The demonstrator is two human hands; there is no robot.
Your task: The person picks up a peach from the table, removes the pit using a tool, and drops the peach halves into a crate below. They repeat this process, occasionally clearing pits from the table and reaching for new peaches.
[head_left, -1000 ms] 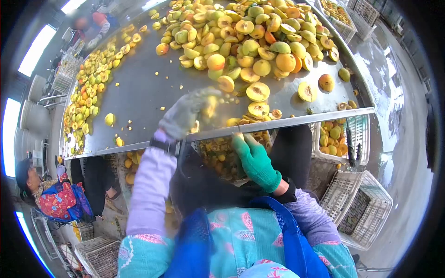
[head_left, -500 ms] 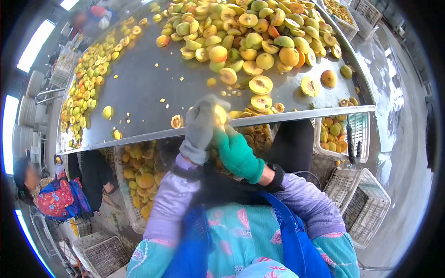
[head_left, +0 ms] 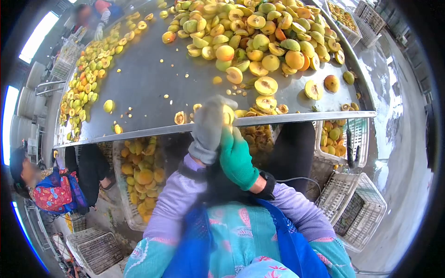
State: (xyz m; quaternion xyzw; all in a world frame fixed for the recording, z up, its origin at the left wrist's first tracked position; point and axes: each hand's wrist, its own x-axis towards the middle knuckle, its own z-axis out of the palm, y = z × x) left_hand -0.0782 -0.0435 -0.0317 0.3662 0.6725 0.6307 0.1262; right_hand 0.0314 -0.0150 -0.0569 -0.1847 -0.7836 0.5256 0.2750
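Just above the front edge of the metal table point(head_left: 139, 99), my two gloved hands meet around a cut yellow fruit point(head_left: 227, 115). My left hand point(head_left: 207, 127), in a grey glove and blurred, is closed near the fruit's left side; what its fingers grip is hard to make out. From below, my right hand point(head_left: 238, 160), in a green glove, holds the fruit with its fingertips. Fruit halves point(head_left: 266, 86) lie beyond my hands, and a large heap of cut fruit point(head_left: 259, 41) covers the table's far part. A small halved fruit point(head_left: 180, 117) rests by the edge, left of my hands.
Another row of fruit point(head_left: 88, 83) lines the table's left side. Crates of fruit stand below the edge at left point(head_left: 123, 185) and right point(head_left: 366, 139). Empty crates point(head_left: 371, 204) are at lower right. One person point(head_left: 55, 190) sits at left; another's gloved hand point(head_left: 99, 32) reaches in at upper left.
Both my hands and the fruit have shifted slightly right in view. The far person's gloved hand has moved down toward the fruit row. Another small piece now shows beside my left hand.
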